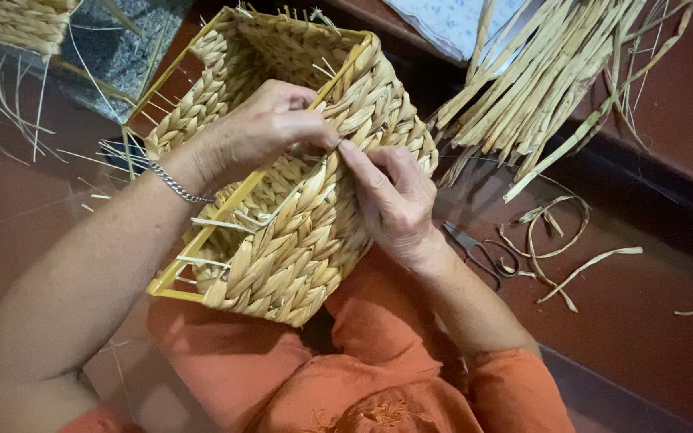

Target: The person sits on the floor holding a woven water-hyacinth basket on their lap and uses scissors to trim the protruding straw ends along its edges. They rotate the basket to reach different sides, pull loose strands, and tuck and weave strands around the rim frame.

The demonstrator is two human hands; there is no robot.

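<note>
A rectangular woven basket (298, 265) of pale braided straw on a yellow frame rests on my lap, tilted with its opening facing away. My left hand (254, 132), with a silver chain bracelet on the wrist, reaches over the basket's side and pinches a strand at the weave. My right hand (391, 196) presses against the same spot from the right, fingertips meeting the left hand's on the strand. Loose strand ends stick out of the basket's walls.
A bundle of long dried straw strips (547, 80) lies at the upper right. Scissors (483, 252) and curled straw offcuts (559, 248) lie on the reddish-brown floor to the right. Another woven basket (14, 24) sits at the top left by a grey stone surface.
</note>
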